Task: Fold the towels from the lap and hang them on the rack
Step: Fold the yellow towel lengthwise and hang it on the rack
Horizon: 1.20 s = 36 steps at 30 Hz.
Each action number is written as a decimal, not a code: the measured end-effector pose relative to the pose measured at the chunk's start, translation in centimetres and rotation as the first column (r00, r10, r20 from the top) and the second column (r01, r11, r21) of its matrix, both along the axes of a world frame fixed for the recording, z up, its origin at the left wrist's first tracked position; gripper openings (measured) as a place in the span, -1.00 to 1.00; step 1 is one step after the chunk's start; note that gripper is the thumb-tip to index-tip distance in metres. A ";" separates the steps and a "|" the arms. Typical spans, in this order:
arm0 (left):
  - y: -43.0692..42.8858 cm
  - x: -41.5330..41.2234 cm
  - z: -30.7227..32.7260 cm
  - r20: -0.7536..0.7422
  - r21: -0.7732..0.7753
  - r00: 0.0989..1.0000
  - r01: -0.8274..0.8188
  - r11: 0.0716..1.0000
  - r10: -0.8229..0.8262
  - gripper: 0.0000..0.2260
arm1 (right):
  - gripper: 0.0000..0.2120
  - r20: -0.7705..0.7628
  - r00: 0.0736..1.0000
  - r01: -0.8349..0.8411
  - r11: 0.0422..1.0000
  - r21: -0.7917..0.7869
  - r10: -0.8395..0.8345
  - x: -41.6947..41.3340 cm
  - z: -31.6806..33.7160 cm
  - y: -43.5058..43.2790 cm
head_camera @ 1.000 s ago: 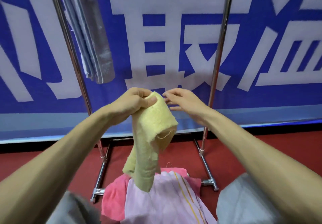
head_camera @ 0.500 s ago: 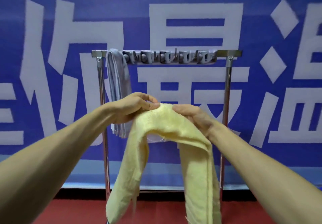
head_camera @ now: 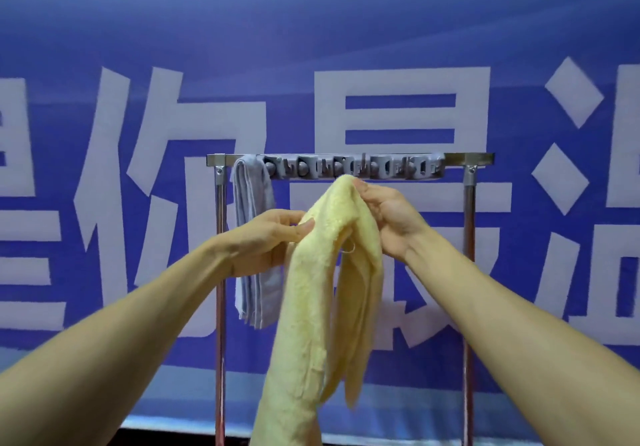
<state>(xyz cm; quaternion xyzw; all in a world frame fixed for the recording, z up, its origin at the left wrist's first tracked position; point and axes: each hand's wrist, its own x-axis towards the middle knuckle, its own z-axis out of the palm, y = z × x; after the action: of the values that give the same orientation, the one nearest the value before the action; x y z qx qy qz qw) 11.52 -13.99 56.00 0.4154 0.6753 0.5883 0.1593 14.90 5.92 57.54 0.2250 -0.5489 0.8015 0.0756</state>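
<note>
The yellow towel point(head_camera: 322, 272) has risen to just below the rack point(head_camera: 468, 182); the right hand point(head_camera: 391, 213) pinches its top fold, and the left hand point(head_camera: 270, 234) pinches its edge lower down.

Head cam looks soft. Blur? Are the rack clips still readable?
Head view: motion blur smears the banner letters at left and the yellow towel near its lower end; the clips on the rack are soft but distinguishable; lighting even.

One wide-angle view only, worn on the head: it faces straight ahead at the metal rack point(head_camera: 469, 210), which stands near, mid-frame, with the blue banner point(head_camera: 311, 29) close behind it.
</note>
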 end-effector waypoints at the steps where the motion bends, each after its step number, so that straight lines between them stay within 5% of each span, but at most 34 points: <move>1: 0.0 -0.5 0.2 -0.014 0.035 1.000 -0.019 0.999 0.020 -0.71 | -0.82 0.008 1.000 -0.011 1.000 -0.017 0.011 -0.6 0.3 -0.3; 11: 0.8 -8.6 4.2 0.092 0.435 0.935 -0.348 0.831 0.344 -0.86 | -0.79 0.045 0.949 0.312 0.950 -0.001 -0.311 -9.6 4.6 -3.8; 15: 1.2 -11.7 6.6 0.069 0.449 0.892 -0.428 0.784 0.448 -0.57 | -0.81 -0.003 0.899 0.437 0.898 0.059 -0.437 -13.1 7.3 -4.7; 17: 1.5 -13.1 7.4 0.055 0.432 0.867 -0.468 0.771 0.495 -0.57 | -0.94 -0.106 0.799 0.601 0.780 0.172 -0.592 -15.0 8.6 -4.8; 20: 1.8 -15.2 7.8 0.099 0.414 0.817 -0.553 0.723 0.568 -0.66 | -0.89 -0.368 0.578 0.808 0.449 0.381 -0.728 -16.9 9.6 -5.0; 23: 2.0 -17.3 6.8 0.003 0.373 0.741 -0.624 0.687 0.671 -0.74 | -0.83 -0.577 0.420 0.872 0.137 0.469 -0.700 -18.1 9.3 -5.6; 27: 1.9 -18.5 5.1 -0.055 0.376 0.651 -0.689 0.620 0.757 -0.67 | -0.81 -0.699 0.336 0.874 -0.066 0.481 -0.631 -19.0 7.8 -6.2; 29: 1.9 -18.8 4.9 -0.064 0.368 0.636 -0.701 0.611 0.769 -0.66 | -0.82 -0.707 0.349 0.863 -0.083 0.498 -0.615 -19.4 6.8 -6.2; 36: 1.2 -18.6 3.7 -0.091 0.317 0.708 -0.646 0.694 0.700 -0.83 | -0.63 -0.608 0.460 0.855 0.137 0.501 -0.647 -20.7 4.3 -5.1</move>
<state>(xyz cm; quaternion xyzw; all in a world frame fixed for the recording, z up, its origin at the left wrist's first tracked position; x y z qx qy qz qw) -7.09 -12.78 59.72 0.2129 0.7092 0.6432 -0.1950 -5.77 0.87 61.81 0.0207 -0.8494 0.2994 0.4341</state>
